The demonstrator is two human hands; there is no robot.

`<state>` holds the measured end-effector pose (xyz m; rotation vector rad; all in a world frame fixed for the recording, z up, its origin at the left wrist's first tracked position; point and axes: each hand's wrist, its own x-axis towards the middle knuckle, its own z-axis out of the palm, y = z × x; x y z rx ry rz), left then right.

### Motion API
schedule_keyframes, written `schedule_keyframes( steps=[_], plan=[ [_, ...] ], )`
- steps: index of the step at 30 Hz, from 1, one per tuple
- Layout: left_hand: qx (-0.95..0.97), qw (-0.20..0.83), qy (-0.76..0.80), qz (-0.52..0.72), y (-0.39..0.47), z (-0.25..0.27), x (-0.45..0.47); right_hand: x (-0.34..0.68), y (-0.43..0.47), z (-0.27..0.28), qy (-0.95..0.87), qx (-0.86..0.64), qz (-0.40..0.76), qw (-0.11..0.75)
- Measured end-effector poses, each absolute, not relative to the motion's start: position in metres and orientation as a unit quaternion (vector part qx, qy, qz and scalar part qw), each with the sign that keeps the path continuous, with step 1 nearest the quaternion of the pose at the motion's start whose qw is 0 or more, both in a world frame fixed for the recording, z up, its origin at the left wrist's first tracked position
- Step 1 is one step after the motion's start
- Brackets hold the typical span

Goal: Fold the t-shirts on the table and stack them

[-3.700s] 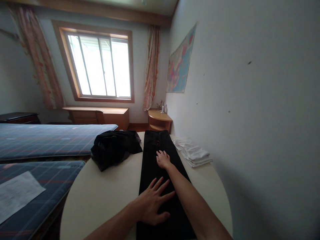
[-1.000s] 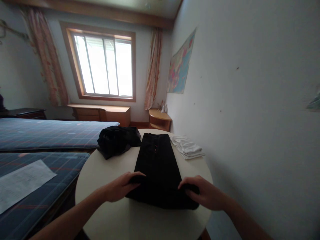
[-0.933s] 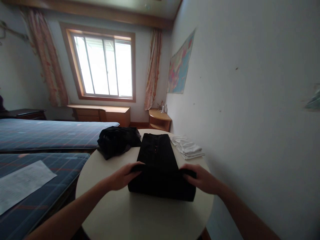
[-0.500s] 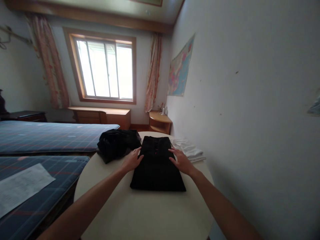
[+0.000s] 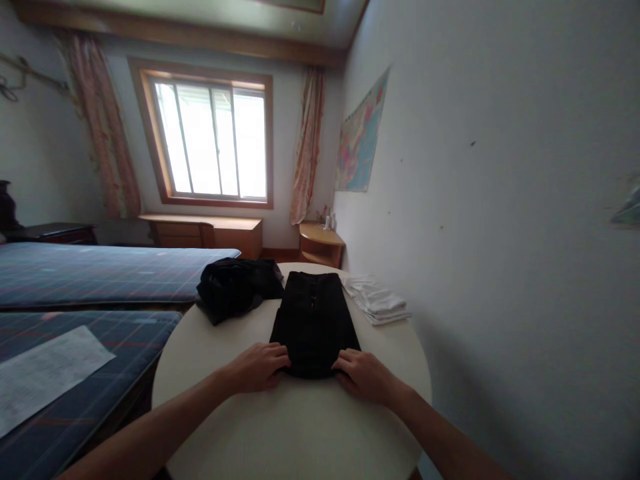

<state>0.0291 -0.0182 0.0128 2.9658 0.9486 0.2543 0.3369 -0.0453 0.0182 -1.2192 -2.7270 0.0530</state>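
A folded black garment (image 5: 315, 327) lies flat on the round cream table (image 5: 300, 427), with a short slit like a placket down the middle of its far part. At its near left corner, my left hand (image 5: 263, 367) is closed, fingers curled over the edge of the cloth. My right hand (image 5: 365, 375) pinches the near right corner the same way. Between the two hands the near edge bows slightly. My thumbs are partly hidden under the cloth.
A crumpled heap of black clothing (image 5: 237, 287) sits at the table's far left. Folded white clothes (image 5: 377, 300) are stacked at the far right, near the wall (image 5: 500, 267). Two plaid mattresses (image 5: 125, 277) stand to the left, a paper sheet (image 5: 55, 373) on the nearer one.
Both hands have moved from the sides of the garment toward me, down to its near corners, and closed on them. The near edge now curves between them.
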Motion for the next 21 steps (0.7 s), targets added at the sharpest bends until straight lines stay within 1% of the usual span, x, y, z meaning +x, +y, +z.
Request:
schedule_keyframes(
  steps=[2, 4, 7, 9, 12, 14, 15, 16, 18, 20, 21],
  plan=[
    [0.95, 0.063, 0.298, 0.072, -0.024, 0.021, 0.029, 0.333, -0.055, 0.024, -0.914, -0.396, 0.046, 0.068],
    [0.943, 0.15, 0.294, 0.032, -0.036, 0.028, 0.028, 0.328, -0.069, 0.027, -0.921, -0.374, 0.102, 0.046],
    [0.9, 0.313, 0.287, -0.093, -0.057, 0.031, 0.026, 0.321, -0.093, 0.027, -0.913, -0.334, 0.235, -0.025],
    [0.863, 0.398, 0.268, -0.157, -0.067, 0.029, 0.027, 0.316, -0.104, 0.025, -0.899, -0.303, 0.31, -0.065],
    [0.832, 0.462, 0.247, -0.183, -0.07, 0.033, 0.032, 0.311, -0.107, 0.03, -0.887, -0.284, 0.355, -0.087],
    [0.837, 0.457, 0.259, -0.151, -0.066, 0.042, 0.036, 0.311, -0.101, 0.037, -0.884, -0.305, 0.347, -0.075],
    [0.852, 0.431, 0.274, -0.116, -0.063, 0.048, 0.037, 0.311, -0.097, 0.041, -0.886, -0.322, 0.328, -0.055],
    [0.872, 0.384, 0.295, -0.07, -0.06, 0.053, 0.039, 0.312, -0.092, 0.044, -0.889, -0.345, 0.299, -0.025],
    [0.902, 0.257, 0.347, 0.019, -0.052, 0.06, 0.04, 0.314, -0.082, 0.048, -0.889, -0.4, 0.218, 0.048],
    [0.905, 0.149, 0.396, 0.052, -0.044, 0.06, 0.038, 0.317, -0.072, 0.048, -0.874, -0.454, 0.141, 0.102],
    [0.902, 0.119, 0.413, 0.047, -0.04, 0.057, 0.036, 0.32, -0.069, 0.047, -0.864, -0.476, 0.116, 0.114]
  ],
)
